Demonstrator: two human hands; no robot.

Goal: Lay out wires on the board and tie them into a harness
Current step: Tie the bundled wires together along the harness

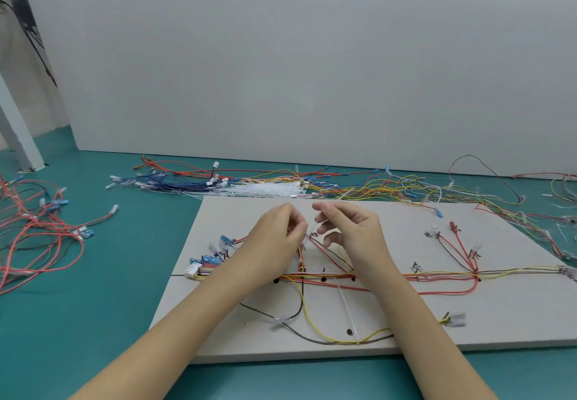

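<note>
Threading a tie (pixel 313 233): a thin white zip tie runs between both hands above the board (pixel 390 334), over the branch of red and black wires (pixel 324 254) that climbs from the main trunk. Left hand (pixel 279 237) has thumb and forefinger pinched on the tie's lower part. Right hand (pixel 346 229) pinches the upper end with thumb and forefinger, its other fingers loosely curled and holding nothing. I can't tell whether the tail is through the head yet; too small.

Risks, as I judge them:
- Tie is slim and slick; a slip of either pinch drops it into the wires below the hands.
- Pulling tight while lifted off the board could drag the branch away from its marked route and off the black pegs under the wrists.
- Cinching could miss a strand or catch a stray one from the trunk (pixel 437 275), which runs beneath the right wrist.

A second tie (pixel 346 309) lies close in, nearer the body than the right wrist, across the yellow wire (pixel 312 321). Spare ties (pixel 265 189) and loose wires sit on the tabletop (pixel 93 306) beyond the fingertips, past the board's far edge.
</note>
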